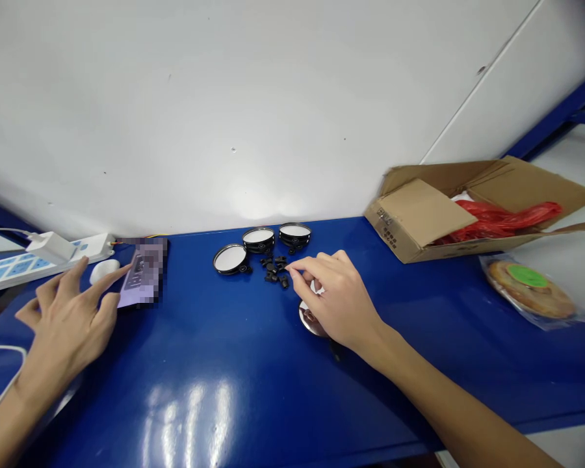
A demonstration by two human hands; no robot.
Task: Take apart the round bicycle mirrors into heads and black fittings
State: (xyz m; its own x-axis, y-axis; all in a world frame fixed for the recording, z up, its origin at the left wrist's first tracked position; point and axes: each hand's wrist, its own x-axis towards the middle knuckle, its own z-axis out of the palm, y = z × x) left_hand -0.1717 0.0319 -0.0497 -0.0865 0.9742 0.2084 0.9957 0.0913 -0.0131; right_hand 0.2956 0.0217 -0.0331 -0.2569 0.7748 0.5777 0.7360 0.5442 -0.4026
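My left hand (71,315) is at the left with its fingers spread, one fingertip by the near edge of a phone (143,276) whose picture is pixelated. My right hand (334,292) is over a round mirror (311,318), partly covering it. Its thumb and index finger are pinched together beside a small heap of black parts (272,268); whatever is between the tips is too small to make out. Behind the heap stand round black-rimmed mirrors, one at the left (231,259), one in the middle (258,239) and one at the right (295,234).
On the blue table (253,364), an open cardboard box (404,227) with a red plastic bag (507,218) stands at the back right. Near it lies a wrapped round pastry (531,289). A power strip (14,270) and a white earbud case (104,271) are at the left.
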